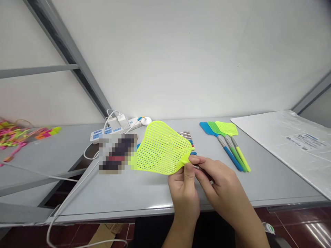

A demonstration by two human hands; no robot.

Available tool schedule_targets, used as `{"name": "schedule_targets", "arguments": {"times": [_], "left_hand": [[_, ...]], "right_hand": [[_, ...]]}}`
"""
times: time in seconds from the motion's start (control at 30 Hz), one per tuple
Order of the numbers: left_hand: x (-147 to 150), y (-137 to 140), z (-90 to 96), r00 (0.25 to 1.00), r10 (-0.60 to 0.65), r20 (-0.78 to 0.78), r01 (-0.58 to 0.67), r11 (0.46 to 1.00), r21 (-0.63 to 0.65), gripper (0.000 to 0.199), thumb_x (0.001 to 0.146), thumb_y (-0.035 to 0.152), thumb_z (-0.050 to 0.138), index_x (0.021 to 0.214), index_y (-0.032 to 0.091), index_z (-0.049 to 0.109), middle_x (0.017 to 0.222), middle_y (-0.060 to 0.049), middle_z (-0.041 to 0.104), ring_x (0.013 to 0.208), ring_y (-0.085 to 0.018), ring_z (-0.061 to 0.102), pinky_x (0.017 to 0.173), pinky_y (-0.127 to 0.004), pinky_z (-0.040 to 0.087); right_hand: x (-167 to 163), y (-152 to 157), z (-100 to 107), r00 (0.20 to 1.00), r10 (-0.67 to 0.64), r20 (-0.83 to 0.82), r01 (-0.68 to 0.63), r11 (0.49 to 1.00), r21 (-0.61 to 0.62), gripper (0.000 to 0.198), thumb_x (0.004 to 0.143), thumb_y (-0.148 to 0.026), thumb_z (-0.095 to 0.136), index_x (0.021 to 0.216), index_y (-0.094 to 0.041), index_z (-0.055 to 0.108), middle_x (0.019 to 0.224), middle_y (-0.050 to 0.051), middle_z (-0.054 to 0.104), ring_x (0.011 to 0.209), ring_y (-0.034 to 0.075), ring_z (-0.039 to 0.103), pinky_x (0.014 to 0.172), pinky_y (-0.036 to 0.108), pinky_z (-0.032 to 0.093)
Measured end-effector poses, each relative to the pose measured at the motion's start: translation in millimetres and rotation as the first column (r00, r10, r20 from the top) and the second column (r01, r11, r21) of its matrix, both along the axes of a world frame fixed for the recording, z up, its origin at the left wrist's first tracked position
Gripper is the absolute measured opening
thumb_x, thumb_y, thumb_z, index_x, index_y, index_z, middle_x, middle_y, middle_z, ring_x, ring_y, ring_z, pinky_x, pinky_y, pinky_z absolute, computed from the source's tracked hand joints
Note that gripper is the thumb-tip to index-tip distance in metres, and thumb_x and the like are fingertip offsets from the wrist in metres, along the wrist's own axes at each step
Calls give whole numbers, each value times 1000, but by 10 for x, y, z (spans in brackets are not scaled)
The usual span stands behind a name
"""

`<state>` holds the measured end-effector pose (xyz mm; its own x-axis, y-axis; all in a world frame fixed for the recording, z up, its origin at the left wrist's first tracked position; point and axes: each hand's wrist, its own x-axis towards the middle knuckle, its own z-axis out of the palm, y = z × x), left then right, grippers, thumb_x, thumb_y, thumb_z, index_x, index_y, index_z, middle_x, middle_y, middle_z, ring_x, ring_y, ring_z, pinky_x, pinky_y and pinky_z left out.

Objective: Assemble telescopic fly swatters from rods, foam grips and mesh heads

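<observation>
A yellow-green fly swatter head [165, 148] with a perforated face is held up over the grey table. My left hand [184, 193] pinches its neck, thumb on top. Close beside it, my right hand [219, 181] is closed round a thin metal rod [198, 167] at the base of that neck; most of the rod is hidden by the fingers. Behind the head lie several metal rods [184, 134] with coloured ends, partly covered. To the right rest a blue swatter [207, 128], a green swatter [229, 141] and a yellow one [227, 128], fanned side by side.
A blurred-out dark object [119, 155] lies left of the swatter head. Power strips [97, 135] with plugs and white cables [85, 193] are at the back left. A white wrapped panel [281, 144] covers the right side. Colourful plastic pieces [28, 136] are piled far left.
</observation>
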<state>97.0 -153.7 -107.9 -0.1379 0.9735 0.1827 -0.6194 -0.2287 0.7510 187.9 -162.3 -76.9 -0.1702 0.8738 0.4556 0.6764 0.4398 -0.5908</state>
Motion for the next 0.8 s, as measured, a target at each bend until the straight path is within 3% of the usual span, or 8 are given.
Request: {"name": "schedule_targets", "arguments": {"times": [0.1,0.23,0.33,0.5,0.67,0.8], "left_hand": [[-35,16,4,994,92,-63,-89,995,45,27,93,40,58,89,18,74,97,-7,70,101,-21,63,96,-36,47],[-152,35,61,961,254,-113,-248,966,68,28,91,42,60,82,19,73,87,-4,70,95,-20,65,95,-35,48],[-329,68,135,937,346,-54,-341,936,83,27,91,41,61,81,19,72,81,-2,68,88,-17,65,92,-34,50],[-710,149,263,868,487,104,-491,871,21,23,88,38,67,79,16,68,77,1,63,72,-11,61,78,-29,55],[-702,170,290,861,477,174,-487,873,14,24,89,38,65,79,16,66,76,2,61,68,-10,59,73,-29,57],[-413,120,230,923,334,192,-339,941,-12,26,92,42,60,87,18,68,83,-2,66,76,-13,65,78,-31,56]], "right_hand": [[-13,6,7,1000,17,8,-17,1000,6,18,98,-25,44,86,-24,57,80,-2,66,66,14,53,65,31,32],[-3,-10,2,997,30,72,-28,999,-33,33,99,-31,43,68,-21,42,59,-5,49,54,12,36,62,30,26],[22,-38,-13,991,66,116,-59,996,-62,36,100,-33,42,67,-20,37,57,-6,41,54,12,33,62,29,25],[93,-81,-31,969,121,214,-115,993,-41,33,101,-31,41,69,-21,36,59,-6,43,56,13,30,63,30,24],[224,-80,30,953,100,285,-102,995,-8,31,101,-31,41,72,-22,40,61,-6,48,57,14,33,70,31,26],[262,-46,152,936,76,344,-81,997,1,27,101,-32,41,78,-22,51,68,-4,58,61,14,43,74,32,28]]}}
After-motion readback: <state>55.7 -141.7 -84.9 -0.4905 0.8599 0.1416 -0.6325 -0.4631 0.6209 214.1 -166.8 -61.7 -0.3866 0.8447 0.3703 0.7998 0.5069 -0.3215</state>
